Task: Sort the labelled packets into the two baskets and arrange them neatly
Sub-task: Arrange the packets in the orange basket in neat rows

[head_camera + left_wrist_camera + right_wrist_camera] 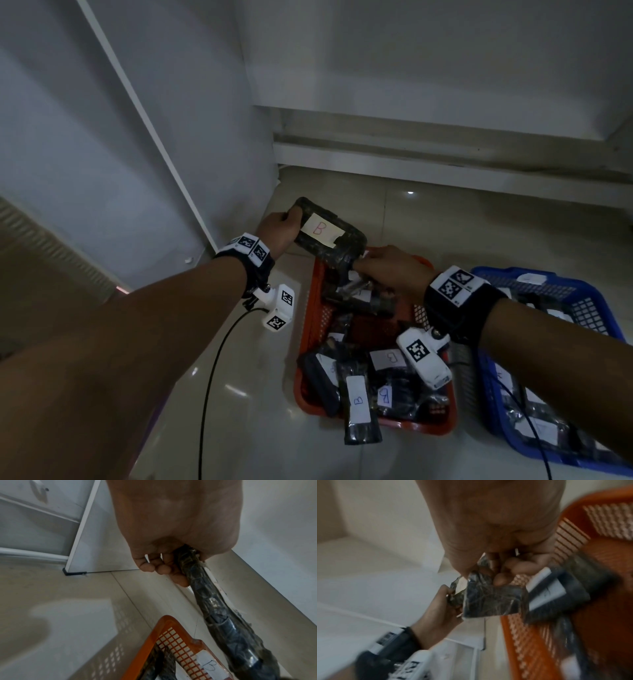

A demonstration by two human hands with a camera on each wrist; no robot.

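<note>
A dark wrapped packet (330, 238) with a white label marked B hangs above the far end of the orange basket (306, 329). My left hand (279, 228) grips its far left end, fingers curled round it (171, 573). My right hand (387, 265) holds its near right end, fingers curled under the packet (489, 599). The orange basket holds several dark packets labelled B (358, 401). To the right, the blue basket (603, 308) holds more dark packets with white labels.
Both baskets stand on a pale tiled floor (233, 377). A white cabinet panel (154, 137) rises on the left and a white ledge (445, 154) runs along the back. A black cable (212, 370) trails from my left wrist across the floor.
</note>
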